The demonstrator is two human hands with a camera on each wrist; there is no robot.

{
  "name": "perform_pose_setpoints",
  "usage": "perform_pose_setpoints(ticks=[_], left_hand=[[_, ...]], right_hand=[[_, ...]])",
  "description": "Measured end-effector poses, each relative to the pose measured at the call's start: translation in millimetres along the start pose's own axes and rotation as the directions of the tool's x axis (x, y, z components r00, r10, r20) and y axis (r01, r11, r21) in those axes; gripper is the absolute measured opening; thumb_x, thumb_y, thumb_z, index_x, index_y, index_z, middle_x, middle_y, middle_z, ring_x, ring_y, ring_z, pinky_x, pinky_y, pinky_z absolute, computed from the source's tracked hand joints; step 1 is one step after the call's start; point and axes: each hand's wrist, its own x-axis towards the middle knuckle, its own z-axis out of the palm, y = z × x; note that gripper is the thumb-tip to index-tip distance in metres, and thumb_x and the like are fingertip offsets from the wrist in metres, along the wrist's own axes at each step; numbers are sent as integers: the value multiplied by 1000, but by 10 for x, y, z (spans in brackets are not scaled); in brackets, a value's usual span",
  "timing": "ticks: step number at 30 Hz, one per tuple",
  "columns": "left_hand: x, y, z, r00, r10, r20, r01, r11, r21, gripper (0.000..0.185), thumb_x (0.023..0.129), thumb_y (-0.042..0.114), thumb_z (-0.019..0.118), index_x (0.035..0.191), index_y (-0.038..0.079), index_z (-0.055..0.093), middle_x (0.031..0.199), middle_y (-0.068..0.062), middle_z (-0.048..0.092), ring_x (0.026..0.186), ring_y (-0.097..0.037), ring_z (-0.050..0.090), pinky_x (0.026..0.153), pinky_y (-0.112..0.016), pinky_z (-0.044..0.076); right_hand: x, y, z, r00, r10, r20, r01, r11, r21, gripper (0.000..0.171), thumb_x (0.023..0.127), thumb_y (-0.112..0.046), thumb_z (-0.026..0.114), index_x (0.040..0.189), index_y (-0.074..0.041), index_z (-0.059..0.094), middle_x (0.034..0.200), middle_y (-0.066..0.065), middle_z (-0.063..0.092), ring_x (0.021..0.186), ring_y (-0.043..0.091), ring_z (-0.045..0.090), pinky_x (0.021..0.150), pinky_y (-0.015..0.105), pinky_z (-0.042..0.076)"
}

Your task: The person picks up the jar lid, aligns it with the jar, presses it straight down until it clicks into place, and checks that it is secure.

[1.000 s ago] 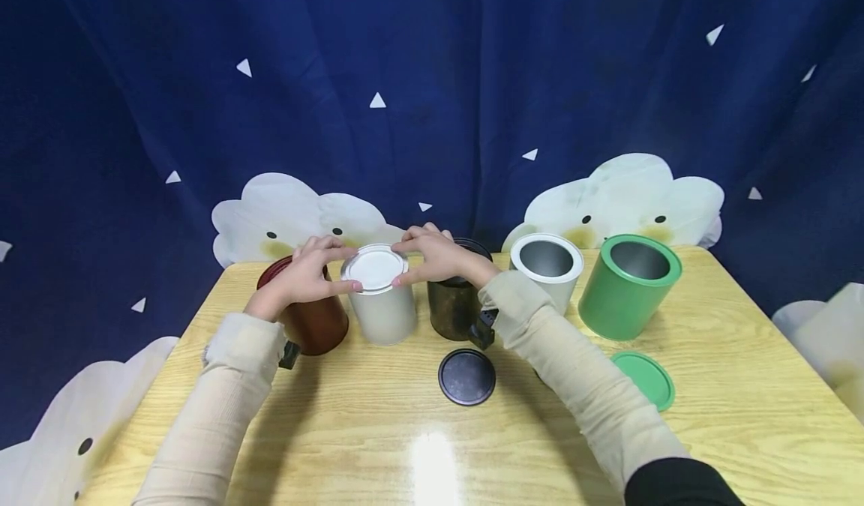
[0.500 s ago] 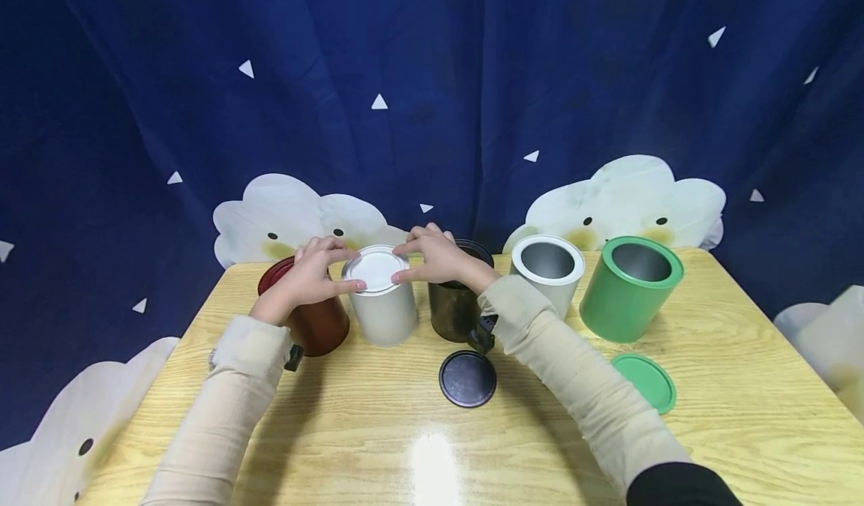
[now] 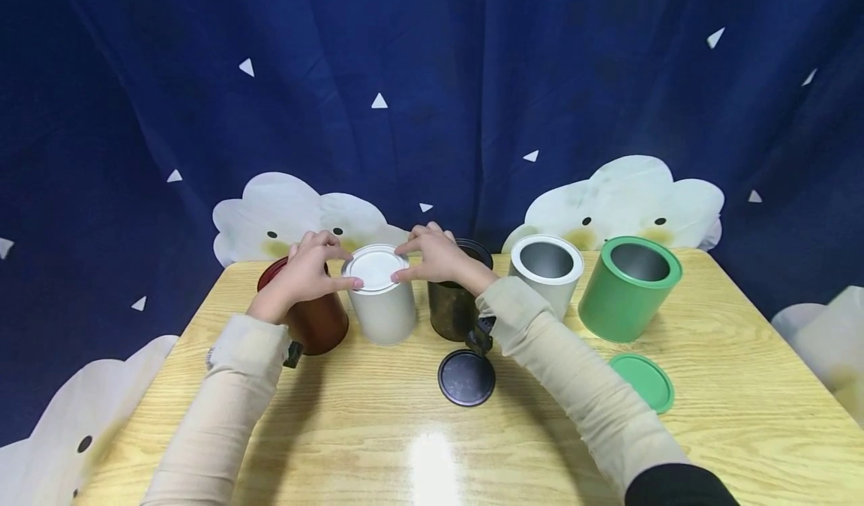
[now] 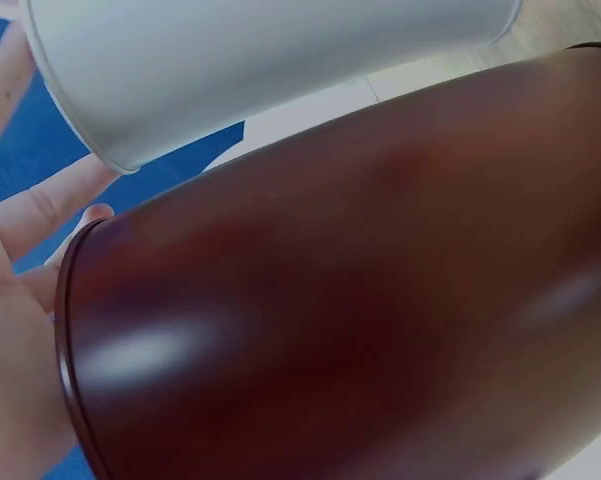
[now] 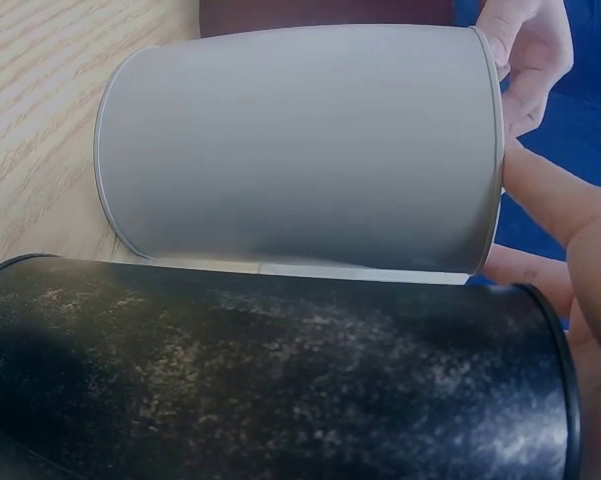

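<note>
In the head view, a white can [image 3: 383, 315] stands upright with a white lid [image 3: 375, 267] on its top. My left hand [image 3: 307, 273] is at the left side of the lid, thumb and index finger extended to the rim. From the right, my right hand [image 3: 439, 256] touches the opposite edge with thumb and index fingertips. The right wrist view shows both hands around the top of the white can [image 5: 300, 145]. Just left of it stands a dark red can [image 3: 317, 322], partly behind my left hand. A black can [image 3: 451, 311] is below my right hand.
A second white can [image 3: 550, 266] and a green can [image 3: 629, 296] stand uncovered on the right. A black lid [image 3: 466, 378] lies in front of the black can, and a green lid [image 3: 644, 382] beside my right forearm. A blue curtain [image 3: 432, 79] hangs behind the table.
The fingertips of my left hand have shifted very slightly left along the rim. My right hand stays at the lid's edge, and the cans have not moved.
</note>
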Motion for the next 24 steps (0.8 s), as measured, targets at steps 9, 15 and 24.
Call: perform_pose_setpoints(ticks=[9, 15, 24], left_hand=[[-10, -16, 10, 1000, -18, -1, 18, 999, -26, 46, 69, 34, 78, 100, 1, 68, 105, -14, 51, 103, -31, 38, 84, -47, 25], [-44, 1, -6, 1000, -26, -4, 26, 1000, -14, 46, 71, 34, 77, 103, 1, 68, 104, -15, 52, 102, -31, 39, 84, -48, 25], [-90, 59, -32, 998, 22, -66, -24, 999, -32, 48, 74, 32, 74, 109, 0, 64, 102, -14, 53, 96, -30, 39, 80, -46, 28]], right_hand=[[14, -29, -3, 999, 40, 17, -40, 999, -4, 53, 72, -46, 73, 114, -15, 66, 105, 3, 54, 96, 19, 40, 77, 35, 29], [-1, -55, 10, 999, 45, 3, -45, 999, -9, 52, 73, -45, 72, 115, -15, 65, 105, 4, 55, 96, 19, 40, 77, 35, 30], [-91, -79, -3, 996, 17, -89, -17, 1000, -3, 55, 73, -43, 73, 119, -13, 62, 104, 6, 57, 95, 20, 41, 76, 34, 32]])
